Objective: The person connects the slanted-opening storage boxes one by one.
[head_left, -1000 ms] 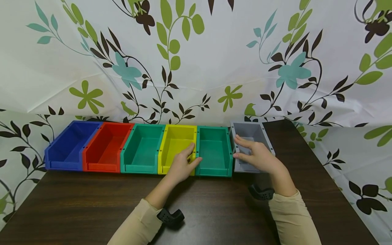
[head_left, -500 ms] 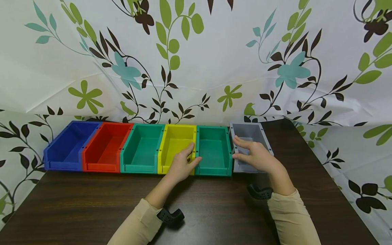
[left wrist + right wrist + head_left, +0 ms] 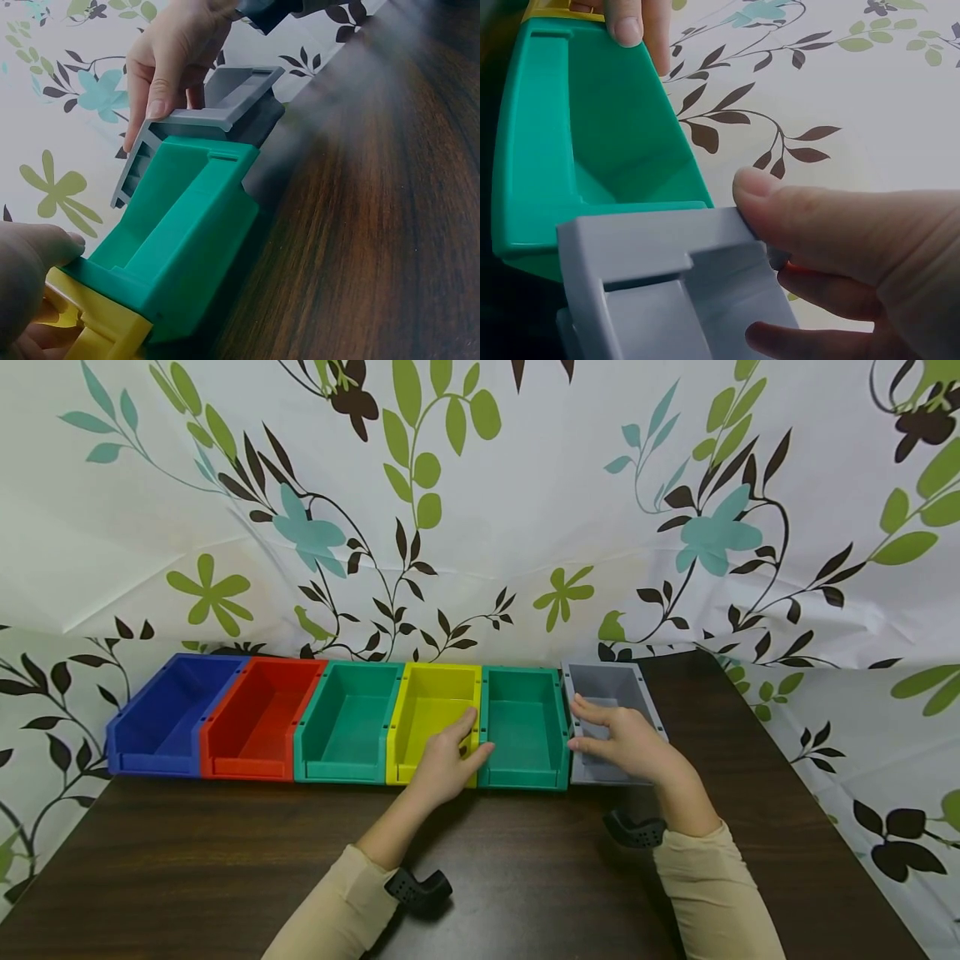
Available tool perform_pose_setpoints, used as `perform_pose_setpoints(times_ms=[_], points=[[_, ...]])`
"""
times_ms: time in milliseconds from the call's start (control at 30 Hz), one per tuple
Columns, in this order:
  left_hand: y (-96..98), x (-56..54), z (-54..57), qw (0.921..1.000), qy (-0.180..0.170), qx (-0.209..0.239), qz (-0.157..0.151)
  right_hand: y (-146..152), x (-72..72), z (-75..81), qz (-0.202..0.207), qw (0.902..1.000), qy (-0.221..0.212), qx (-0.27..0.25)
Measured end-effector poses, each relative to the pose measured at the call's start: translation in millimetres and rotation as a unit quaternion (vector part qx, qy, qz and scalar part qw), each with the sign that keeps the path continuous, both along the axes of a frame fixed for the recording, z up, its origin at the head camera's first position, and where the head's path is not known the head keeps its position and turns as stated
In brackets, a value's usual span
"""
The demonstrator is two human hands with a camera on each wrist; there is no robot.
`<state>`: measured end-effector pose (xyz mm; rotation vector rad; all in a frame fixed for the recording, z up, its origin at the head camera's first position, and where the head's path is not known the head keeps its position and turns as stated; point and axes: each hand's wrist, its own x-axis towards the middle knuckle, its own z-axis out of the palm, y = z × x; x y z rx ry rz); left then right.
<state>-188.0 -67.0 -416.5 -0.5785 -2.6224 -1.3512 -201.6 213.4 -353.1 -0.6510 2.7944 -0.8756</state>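
Note:
Storage bins stand in a row on the dark table. My left hand [image 3: 442,767] pinches the adjoining side walls of the yellow bin [image 3: 429,693] and the right-hand green bin [image 3: 525,727], fingers inside the yellow one and thumb on the green side. At the row's right end, my right hand [image 3: 633,745] grips the left side wall of the grey bin [image 3: 607,677], its thumb [image 3: 757,199] on the rim. In the left wrist view, the grey bin [image 3: 232,112] has its rim close against the green bin [image 3: 187,232].
Further left along the row are another green bin [image 3: 352,718], a red bin [image 3: 262,718] and a blue bin [image 3: 176,710]. A leaf-patterned cloth [image 3: 487,543] hangs right behind the bins. Brown tabletop [image 3: 300,852] lies in front of them.
The grey bin has shifted very slightly left toward the green bin, with my right hand moving along on it. My left hand stays in place.

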Motion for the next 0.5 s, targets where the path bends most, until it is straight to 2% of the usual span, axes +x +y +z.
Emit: perform_pose_setpoints(times_ms=[500], points=[[1.4,1.4,1.1,1.0,0.001,-0.001,0.006,-0.9,-1.7,-3.9,0.0,0.9999,0.007,0.012]])
